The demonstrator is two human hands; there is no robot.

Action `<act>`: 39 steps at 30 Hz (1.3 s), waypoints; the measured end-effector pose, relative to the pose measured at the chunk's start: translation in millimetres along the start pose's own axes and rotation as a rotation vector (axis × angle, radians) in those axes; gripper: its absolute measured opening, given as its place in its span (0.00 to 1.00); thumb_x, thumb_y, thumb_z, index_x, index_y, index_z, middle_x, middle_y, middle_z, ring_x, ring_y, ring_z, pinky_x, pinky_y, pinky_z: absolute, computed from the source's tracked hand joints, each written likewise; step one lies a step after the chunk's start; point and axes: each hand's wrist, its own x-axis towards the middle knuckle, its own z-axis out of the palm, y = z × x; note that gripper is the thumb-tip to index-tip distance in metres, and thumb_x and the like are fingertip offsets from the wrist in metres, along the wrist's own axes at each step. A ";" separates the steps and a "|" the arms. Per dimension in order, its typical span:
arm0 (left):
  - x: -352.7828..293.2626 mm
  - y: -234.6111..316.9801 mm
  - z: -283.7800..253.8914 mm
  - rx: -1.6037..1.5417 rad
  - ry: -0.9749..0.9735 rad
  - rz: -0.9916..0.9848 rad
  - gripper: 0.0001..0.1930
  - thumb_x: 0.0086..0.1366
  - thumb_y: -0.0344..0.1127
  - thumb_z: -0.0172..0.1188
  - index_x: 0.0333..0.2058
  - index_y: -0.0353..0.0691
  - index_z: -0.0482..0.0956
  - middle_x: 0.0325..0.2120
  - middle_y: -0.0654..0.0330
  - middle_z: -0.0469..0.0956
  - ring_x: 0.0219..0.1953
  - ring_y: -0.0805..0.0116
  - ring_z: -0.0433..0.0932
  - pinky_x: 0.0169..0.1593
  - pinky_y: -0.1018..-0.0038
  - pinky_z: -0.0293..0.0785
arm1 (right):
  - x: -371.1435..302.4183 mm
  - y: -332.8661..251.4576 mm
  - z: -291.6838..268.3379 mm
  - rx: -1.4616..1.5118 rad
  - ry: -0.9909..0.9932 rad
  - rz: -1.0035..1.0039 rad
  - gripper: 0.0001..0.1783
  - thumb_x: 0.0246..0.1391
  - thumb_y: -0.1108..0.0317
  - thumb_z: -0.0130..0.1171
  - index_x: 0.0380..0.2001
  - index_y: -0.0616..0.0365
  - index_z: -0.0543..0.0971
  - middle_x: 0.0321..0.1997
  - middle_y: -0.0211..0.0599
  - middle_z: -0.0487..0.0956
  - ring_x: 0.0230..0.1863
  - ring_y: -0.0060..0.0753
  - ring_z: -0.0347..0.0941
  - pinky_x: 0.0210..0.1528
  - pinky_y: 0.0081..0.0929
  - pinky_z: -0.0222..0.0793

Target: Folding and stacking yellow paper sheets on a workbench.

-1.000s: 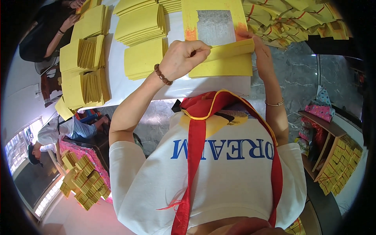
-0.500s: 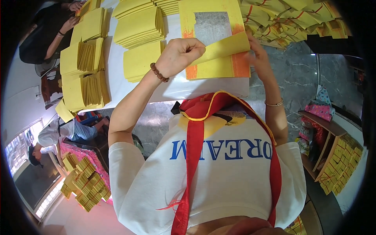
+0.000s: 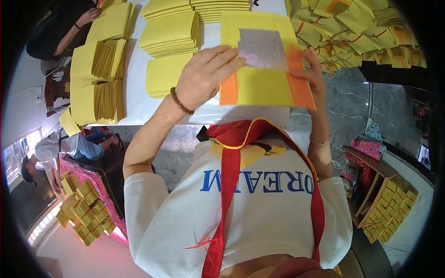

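In front of me at the table's near edge is a yellow paper sheet (image 3: 259, 85) with a silver-grey square (image 3: 262, 48) and orange bands down its sides. My left hand (image 3: 206, 74), wearing a brown bead bracelet, reaches across the sheet's left edge. Its fingers are stretched out and apart; the thumb is hidden. My right hand (image 3: 313, 76) grips the right edge, one digit lying over the orange band. The sheet's lower right corner juts past the table corner, so that side looks raised. Beside my left hand lies a folded yellow paper stack (image 3: 169, 74).
More folded yellow stacks (image 3: 169, 34) line the white table (image 3: 134, 83). Tied yellow bundles (image 3: 352, 28) are heaped at far right. Another person's hand (image 3: 88, 16) is at far left. A second person (image 3: 74, 148) is by a bundle pile (image 3: 88, 208). A wooden shelf (image 3: 375, 185) stands right.
The fold of yellow paper that was pinched up now lies opened out, showing the whole grey square. My left hand has uncurled. The sheet's right side has come outward, with my right hand on it.
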 end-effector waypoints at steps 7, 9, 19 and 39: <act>-28.7 24.5 -10.4 -0.142 -0.176 -0.015 0.17 0.50 0.32 0.54 0.41 0.37 0.76 0.38 0.57 0.77 0.39 0.62 0.74 0.40 0.69 0.66 | -7.0 -29.8 -13.7 -0.168 -0.364 -0.093 0.13 0.39 0.66 0.64 0.33 0.50 0.80 0.42 0.31 0.77 0.49 0.37 0.70 0.51 0.36 0.57; -26.5 21.5 -9.8 -0.261 -0.197 -0.114 0.16 0.51 0.32 0.54 0.40 0.37 0.76 0.35 0.56 0.77 0.37 0.61 0.74 0.38 0.69 0.66 | -9.3 -27.6 -13.4 -0.207 -0.362 -0.084 0.13 0.39 0.67 0.64 0.33 0.51 0.80 0.40 0.31 0.78 0.45 0.35 0.71 0.48 0.34 0.58; -18.9 -10.1 27.9 -0.818 -0.255 -0.897 0.17 0.62 0.40 0.53 0.23 0.30 0.74 0.10 0.56 0.66 0.13 0.70 0.64 0.20 0.69 0.61 | 8.0 -42.0 16.3 0.327 0.059 0.459 0.18 0.47 0.68 0.61 0.44 0.57 0.76 0.37 0.36 0.79 0.34 0.24 0.74 0.38 0.22 0.67; 0.7 -14.3 26.9 -1.271 -0.141 -1.209 0.17 0.58 0.35 0.60 0.40 0.35 0.64 0.18 0.64 0.74 0.15 0.84 0.65 0.17 0.85 0.60 | 9.5 -27.2 25.1 0.070 0.033 0.672 0.17 0.50 0.73 0.56 0.45 0.60 0.76 0.35 0.40 0.80 0.33 0.18 0.72 0.35 0.18 0.68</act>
